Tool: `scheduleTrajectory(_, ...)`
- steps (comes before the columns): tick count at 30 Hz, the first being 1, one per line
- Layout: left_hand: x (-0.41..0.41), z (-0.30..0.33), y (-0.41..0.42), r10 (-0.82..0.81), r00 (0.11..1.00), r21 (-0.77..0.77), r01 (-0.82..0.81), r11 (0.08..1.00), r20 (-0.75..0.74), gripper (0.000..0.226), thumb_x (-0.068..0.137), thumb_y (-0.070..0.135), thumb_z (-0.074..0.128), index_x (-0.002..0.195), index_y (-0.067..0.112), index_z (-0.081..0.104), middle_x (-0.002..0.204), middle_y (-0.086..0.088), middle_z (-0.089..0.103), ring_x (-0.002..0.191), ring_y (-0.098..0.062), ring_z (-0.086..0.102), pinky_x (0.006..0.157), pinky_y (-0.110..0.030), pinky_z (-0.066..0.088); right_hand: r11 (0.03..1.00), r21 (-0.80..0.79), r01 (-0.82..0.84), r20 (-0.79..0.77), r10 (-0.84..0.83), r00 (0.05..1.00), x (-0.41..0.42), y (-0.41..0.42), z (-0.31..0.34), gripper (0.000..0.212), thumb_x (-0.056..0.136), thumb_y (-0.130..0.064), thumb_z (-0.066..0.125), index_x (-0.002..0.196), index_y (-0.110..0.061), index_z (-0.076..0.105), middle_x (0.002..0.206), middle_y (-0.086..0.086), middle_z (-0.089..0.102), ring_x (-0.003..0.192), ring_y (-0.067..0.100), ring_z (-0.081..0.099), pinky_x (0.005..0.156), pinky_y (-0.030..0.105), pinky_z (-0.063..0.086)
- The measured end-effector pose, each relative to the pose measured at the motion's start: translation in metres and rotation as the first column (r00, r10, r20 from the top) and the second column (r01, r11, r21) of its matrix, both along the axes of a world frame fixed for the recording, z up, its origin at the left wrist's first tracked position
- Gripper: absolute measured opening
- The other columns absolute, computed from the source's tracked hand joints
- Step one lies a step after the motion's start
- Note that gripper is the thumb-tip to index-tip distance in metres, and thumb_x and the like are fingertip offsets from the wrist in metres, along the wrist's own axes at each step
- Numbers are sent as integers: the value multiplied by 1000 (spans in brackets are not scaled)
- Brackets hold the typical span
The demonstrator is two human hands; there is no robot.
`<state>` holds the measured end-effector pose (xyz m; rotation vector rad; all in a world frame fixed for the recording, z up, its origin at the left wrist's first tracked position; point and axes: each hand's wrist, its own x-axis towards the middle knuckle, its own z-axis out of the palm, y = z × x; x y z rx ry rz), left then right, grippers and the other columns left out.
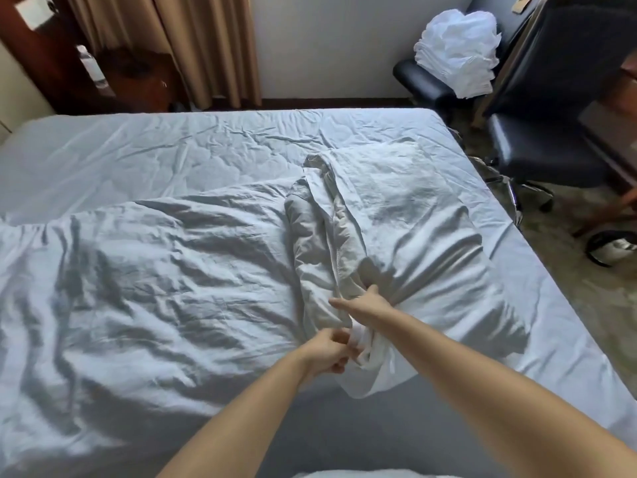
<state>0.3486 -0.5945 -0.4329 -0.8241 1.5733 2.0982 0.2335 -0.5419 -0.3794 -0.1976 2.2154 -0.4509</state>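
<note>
So the cover is spread crumpled over most of the bed, with a long bunched ridge running down its middle from the far side towards the near edge. The near end of that ridge is where both hands are found.

The left hand is curled tight, and a bit of the cover's edge is pinched between thumb and fingers, just above the bare patch of mattress sheet at the near edge. The right hand is set just beyond it, dug into the fold: the thumb is up, one finger is stuck out to the left, and the rest are buried in the cloth, so a clamp on the cover is read from the creases fanning out from the hand. The two hands are kept close but not touching.

Off the bed, a black chair is seen at the right, and a stack of white linen is piled on another dark seat behind it. A tan curtain is hung at the back wall, with a bottle on a dark nightstand to its left.
</note>
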Motion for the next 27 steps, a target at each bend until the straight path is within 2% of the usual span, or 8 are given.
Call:
scheduleTrajectory(4, 6, -4, -16, 183, 978, 89, -192, 977, 98, 14, 80, 16, 55, 84, 18, 69, 80, 2, 66, 72, -11, 60, 68, -24, 44, 985, 79, -151, -382, 169, 909, -2, 8, -1, 36, 89, -12, 46, 123, -5, 38, 125, 18, 58, 115, 35, 56, 88, 34, 43)
scheduleTrajectory(7, 1, -20, -26, 643, 750, -111, -634, 766, 155, 22, 86, 8, 53, 105, 14, 61, 94, -4, 59, 77, -16, 53, 67, -29, 46, 981, -8, -195, -518, 163, 840, -6, 11, 13, 32, 85, -4, 40, 118, -7, 40, 115, 21, 61, 107, 38, 58, 80, 37, 42)
scheduleTrajectory(9, -4, -24, -26, 711, 681, -21, -719, 694, 174, 34, 86, 7, 61, 115, 18, 48, 100, -6, 58, 77, -17, 57, 66, -30, 52, 960, 10, -281, -508, 247, 825, -7, 14, 24, 37, 83, -4, 40, 120, -9, 39, 113, 22, 61, 104, 39, 58, 77, 36, 40)
scheduleTrajectory(13, -24, -5, -23, 595, 801, 149, -598, 788, 66, 25, 84, -18, 46, 87, 3, 59, 66, -9, 62, 49, -12, 60, 47, -22, 52, 907, 146, -394, -331, 420, 845, -4, 28, 24, 49, 85, -10, 43, 133, -11, 33, 120, 20, 57, 109, 35, 56, 81, 34, 43)
scheduleTrajectory(18, -47, 26, -33, 383, 921, 297, -345, 890, -77, 37, 83, -11, 36, 98, 7, 65, 78, -7, 66, 63, -16, 54, 53, -22, 50, 981, -18, -195, -33, 194, 980, -8, 25, 18, 94, 77, -37, 72, 147, -10, 15, 143, 19, 29, 132, 32, 38, 96, 29, 41)
scheduleTrajectory(20, -43, 31, -42, 359, 932, 370, -319, 873, -43, 40, 84, 2, 30, 101, 11, 65, 85, -3, 66, 69, -18, 56, 64, -26, 45, 967, 84, -242, -143, 252, 957, -1, 23, 15, 103, 73, -42, 76, 148, -9, 13, 143, 17, 29, 134, 32, 36, 101, 32, 38)
scheduleTrajectory(23, -34, 18, -52, 430, 902, 175, -429, 886, 33, 38, 87, 7, 30, 100, 16, 64, 92, 0, 69, 87, -17, 61, 75, -29, 42, 980, 90, -176, -384, 197, 902, 1, 25, 6, 46, 84, -19, 55, 125, -9, 38, 127, 17, 53, 116, 34, 54, 88, 35, 45)
scheduleTrajectory(27, -6, -21, -46, 602, 760, -190, -572, 798, 244, 10, 90, 13, 53, 100, 14, 55, 94, -5, 54, 89, -21, 55, 71, -29, 42, 972, -223, 70, -464, -169, 870, -24, 18, 29, 30, 86, -18, 47, 114, -9, 51, 110, 19, 63, 101, 37, 60, 78, 35, 46)
